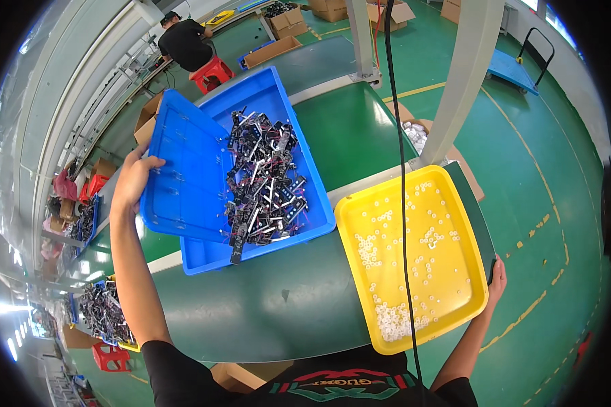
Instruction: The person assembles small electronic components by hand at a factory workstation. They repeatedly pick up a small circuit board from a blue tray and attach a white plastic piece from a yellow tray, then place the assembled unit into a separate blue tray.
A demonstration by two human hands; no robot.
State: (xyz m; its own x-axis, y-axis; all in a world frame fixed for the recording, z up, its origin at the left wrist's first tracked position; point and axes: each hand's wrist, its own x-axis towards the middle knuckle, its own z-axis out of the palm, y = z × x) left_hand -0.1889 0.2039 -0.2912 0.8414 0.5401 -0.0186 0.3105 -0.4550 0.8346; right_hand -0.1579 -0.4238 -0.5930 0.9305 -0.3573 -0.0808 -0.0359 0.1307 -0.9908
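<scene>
My left hand [134,178] grips the outer left rim of a blue tray [183,169], which is tilted up on its side. The tray's lower edge rests inside a larger blue bin [317,197]. A heap of small black electronic parts with thin wires and pale strips [265,180] lies in the bin, against the tilted tray. On the right stands a shallow yellow tray [414,254] with many small white rings [394,320] scattered in it. My right hand [497,281] is closed at the table's right edge, close beside the yellow tray; part of it is hidden.
A black cable [403,169] hangs down across the yellow tray. A grey post [455,88] rises behind it. The green table [271,305] has a curved front edge. Another bin of black parts [104,312] stands at left. A person [184,44] sits farther off.
</scene>
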